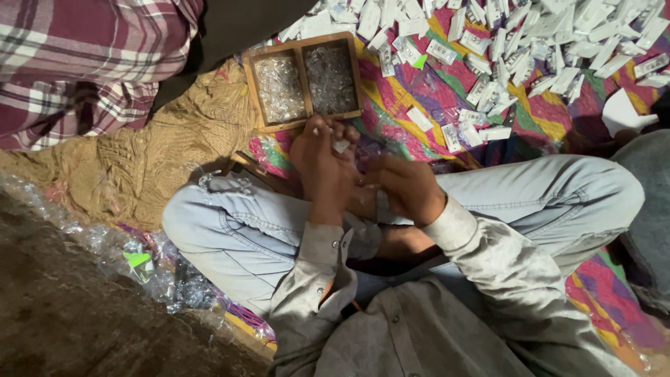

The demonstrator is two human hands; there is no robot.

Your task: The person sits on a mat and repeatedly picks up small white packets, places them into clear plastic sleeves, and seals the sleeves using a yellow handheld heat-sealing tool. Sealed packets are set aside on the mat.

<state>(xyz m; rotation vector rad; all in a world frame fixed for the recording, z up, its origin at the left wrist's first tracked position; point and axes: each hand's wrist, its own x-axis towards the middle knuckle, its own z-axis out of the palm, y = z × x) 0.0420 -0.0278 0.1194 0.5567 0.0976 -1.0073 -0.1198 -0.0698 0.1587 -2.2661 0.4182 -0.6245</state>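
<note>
Two hands over crossed legs; left hand (322, 164) pinched shut on small white piece (341, 145); right hand (405, 187) curled, contents unclear; wooden tray (302, 47) just beyond on patterned cloth (401, 94), both compartments full of clear bits; white packets (530, 42) heaped toward cloth's far right corner, unsorted.

Dim warm light, soft focus, shadowed corners

— What sits in that left hand (322, 164)?
— Something small and white at the fingertips — too tiny to tell. The right hand (408, 187) curls over its palm, hiding it.
— And the white packets (530, 49)?
— Cut off by the top edge.
</note>
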